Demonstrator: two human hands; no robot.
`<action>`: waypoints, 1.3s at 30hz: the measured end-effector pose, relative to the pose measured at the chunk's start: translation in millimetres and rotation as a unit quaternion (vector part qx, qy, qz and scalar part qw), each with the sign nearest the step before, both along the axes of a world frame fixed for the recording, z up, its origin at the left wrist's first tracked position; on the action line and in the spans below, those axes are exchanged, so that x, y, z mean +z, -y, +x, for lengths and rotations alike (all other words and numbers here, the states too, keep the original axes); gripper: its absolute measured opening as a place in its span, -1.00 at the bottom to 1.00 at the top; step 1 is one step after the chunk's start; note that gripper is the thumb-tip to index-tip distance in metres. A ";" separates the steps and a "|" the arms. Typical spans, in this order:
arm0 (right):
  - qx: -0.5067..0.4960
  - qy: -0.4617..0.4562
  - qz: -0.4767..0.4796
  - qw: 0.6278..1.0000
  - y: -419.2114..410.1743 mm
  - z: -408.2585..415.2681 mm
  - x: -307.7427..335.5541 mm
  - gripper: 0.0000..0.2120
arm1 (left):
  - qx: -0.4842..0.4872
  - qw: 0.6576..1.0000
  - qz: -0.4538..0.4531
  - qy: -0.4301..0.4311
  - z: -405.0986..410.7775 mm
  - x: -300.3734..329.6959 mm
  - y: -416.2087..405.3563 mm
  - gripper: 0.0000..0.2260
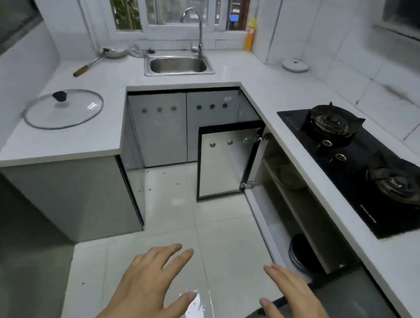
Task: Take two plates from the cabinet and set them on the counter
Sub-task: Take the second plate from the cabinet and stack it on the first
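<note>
Below the desk (pixel 300 133), cabinet (pixel 275 183) stands open; left hand (pixel 144 286) and right hand (pixel 299 304) splayed, empty. Advise reaching low, lifting plates (pixel 287 178) level.

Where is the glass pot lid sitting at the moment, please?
In the head view the glass pot lid lies flat on the left counter, knob up, in front of the wooden-handled pan and left of the sink.

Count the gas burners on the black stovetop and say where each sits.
2. One burner sits at the far end of the stovetop, nearer the sink; the other burner sits at the near end. None appears hidden.
</note>
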State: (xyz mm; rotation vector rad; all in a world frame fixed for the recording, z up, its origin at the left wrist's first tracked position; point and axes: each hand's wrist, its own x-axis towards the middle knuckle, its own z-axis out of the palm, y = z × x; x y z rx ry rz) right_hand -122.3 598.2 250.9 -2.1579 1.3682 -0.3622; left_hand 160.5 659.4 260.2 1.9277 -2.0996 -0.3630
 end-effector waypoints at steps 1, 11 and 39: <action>-0.013 0.001 0.004 1.000 9.7 3.2 -1.3 -0.49 | -0.013 1.000 -0.001 -0.003 6.3 -2.7 16.5 -0.43; -0.090 -0.012 -0.005 0.996 147.1 36.8 -11.6 -0.49 | -0.103 0.994 -0.031 0.021 56.4 6.4 209.0 -0.43; -0.351 -0.090 0.005 0.932 374.4 104.3 -48.3 -0.49 | -0.496 0.868 0.000 0.021 -8.8 -45.1 604.6 -0.43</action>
